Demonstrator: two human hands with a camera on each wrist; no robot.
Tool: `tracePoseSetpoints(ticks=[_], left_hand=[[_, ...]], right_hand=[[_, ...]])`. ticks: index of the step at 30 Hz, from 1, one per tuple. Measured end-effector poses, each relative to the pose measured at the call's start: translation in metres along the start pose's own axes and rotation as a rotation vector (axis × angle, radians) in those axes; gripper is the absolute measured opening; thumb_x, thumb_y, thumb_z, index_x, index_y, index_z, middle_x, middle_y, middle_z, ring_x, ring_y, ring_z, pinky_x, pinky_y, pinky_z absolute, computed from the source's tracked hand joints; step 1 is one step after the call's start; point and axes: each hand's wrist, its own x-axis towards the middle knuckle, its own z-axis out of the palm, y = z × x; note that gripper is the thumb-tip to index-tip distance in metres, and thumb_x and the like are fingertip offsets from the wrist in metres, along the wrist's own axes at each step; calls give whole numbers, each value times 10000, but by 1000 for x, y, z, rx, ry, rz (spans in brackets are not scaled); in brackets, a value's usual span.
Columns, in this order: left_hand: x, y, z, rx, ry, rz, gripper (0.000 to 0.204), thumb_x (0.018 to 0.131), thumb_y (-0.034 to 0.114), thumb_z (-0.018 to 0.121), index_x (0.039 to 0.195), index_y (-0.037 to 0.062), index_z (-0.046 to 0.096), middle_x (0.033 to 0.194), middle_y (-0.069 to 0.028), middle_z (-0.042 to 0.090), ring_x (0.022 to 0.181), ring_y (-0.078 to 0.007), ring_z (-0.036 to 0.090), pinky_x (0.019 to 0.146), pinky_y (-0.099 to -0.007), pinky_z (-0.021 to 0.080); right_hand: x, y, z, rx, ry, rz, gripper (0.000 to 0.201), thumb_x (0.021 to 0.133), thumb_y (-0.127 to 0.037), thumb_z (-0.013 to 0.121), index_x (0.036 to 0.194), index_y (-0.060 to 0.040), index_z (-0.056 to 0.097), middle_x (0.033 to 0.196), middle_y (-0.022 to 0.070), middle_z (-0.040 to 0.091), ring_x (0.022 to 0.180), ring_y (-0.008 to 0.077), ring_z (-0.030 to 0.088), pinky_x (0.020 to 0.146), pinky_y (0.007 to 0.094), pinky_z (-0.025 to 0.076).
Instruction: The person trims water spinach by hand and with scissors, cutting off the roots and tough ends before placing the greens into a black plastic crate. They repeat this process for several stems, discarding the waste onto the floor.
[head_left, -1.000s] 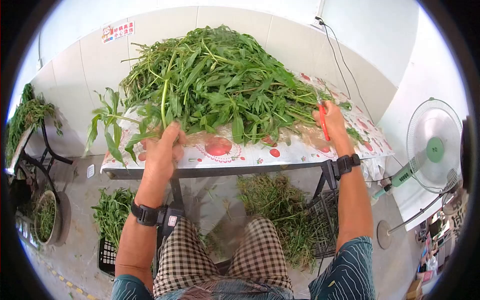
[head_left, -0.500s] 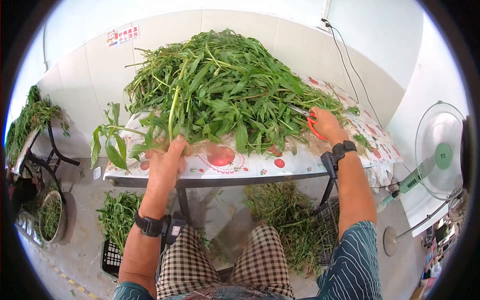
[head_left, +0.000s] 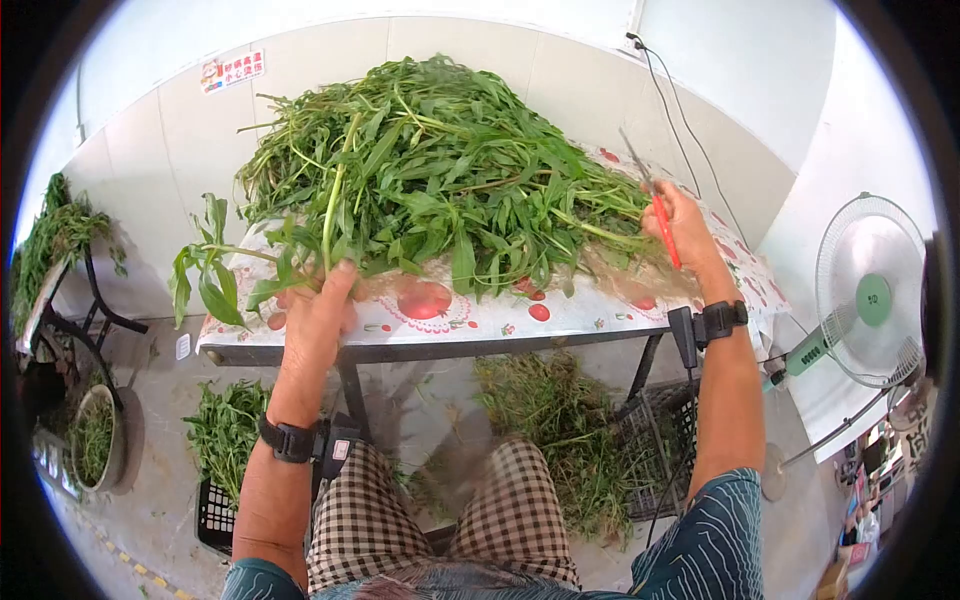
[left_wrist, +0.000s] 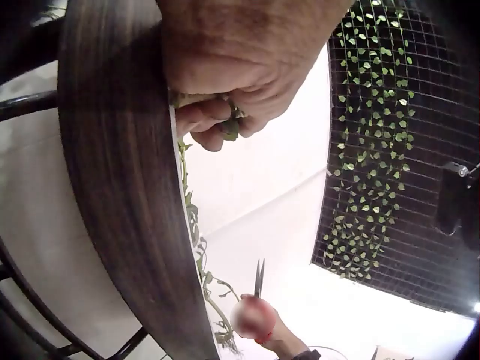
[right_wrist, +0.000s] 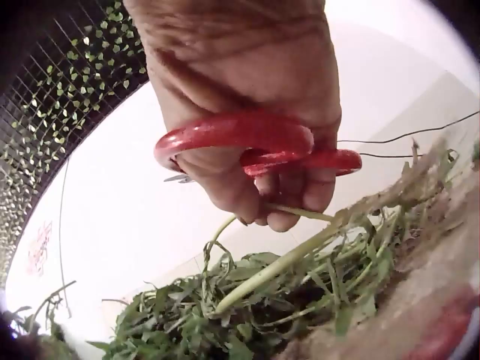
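My left hand [head_left: 318,312] grips leafy green stems at the table's front left; a thick pale stem [head_left: 334,205] rises above its thumb. In the left wrist view, a bit of green [left_wrist: 230,129] shows between its curled fingers. My right hand [head_left: 686,228] holds scissors [head_left: 664,228] by their red handles, blades pointing up, at the right end of a large heap of leafy stems [head_left: 430,170]. Close up, the red handle loops [right_wrist: 232,131] circle the thumb and fingers, and the fingertips pinch a thin stem [right_wrist: 304,213] just above the heap.
A fruit-patterned cloth [head_left: 600,322] covers the table. Beneath stand a black crate of greens [head_left: 215,510] at left and another crate [head_left: 660,450] beside a pile of stems [head_left: 555,430] on the floor. A fan [head_left: 870,295] stands at right, a planted pot [head_left: 97,440] at far left.
My right hand reached left into the heap's right end with the scissors pointing left, then drew back right, the blades now upward. The left hand keeps its grip, nearly still.
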Motion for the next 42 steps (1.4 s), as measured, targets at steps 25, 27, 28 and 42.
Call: tracePoseSetpoints(ticks=[25, 27, 28, 42], left_hand=[[-5, 12, 9, -8, 11, 19, 303, 859, 329, 570, 802, 32, 593, 593, 2, 516, 416, -64, 380, 385, -227, 278], [-5, 10, 9, -52, 20, 14, 295, 856, 318, 577, 807, 27, 594, 605, -1, 524, 417, -62, 380, 381, -226, 276], [-4, 7, 8, -53, 21, -2, 278, 864, 312, 574, 834, 36, 586, 616, -5, 524, 422, -60, 382, 382, -219, 283], [0, 1, 2, -19, -44, 12, 256, 892, 302, 549, 885, 47, 567, 645, -20, 532, 447, -62, 401, 396, -216, 311]], right_hand=[[-27, -39, -30, -30, 236, -251, 395, 757, -100, 614, 1135, -22, 529, 880, 92, 630, 774, 174, 589, 730, 289, 466], [-24, -59, -47, 64, 299, -232, 419, 759, -95, 619, 1159, -16, 522, 880, 73, 627, 776, 144, 578, 710, 265, 459], [-22, -69, -54, 111, 330, -225, 431, 760, -92, 621, 1171, -13, 518, 879, 64, 625, 777, 128, 573, 700, 252, 455], [-18, -65, -97, 300, 748, -185, 414, 761, -107, 648, 1152, -29, 536, 840, 33, 608, 673, 61, 514, 591, 196, 410]])
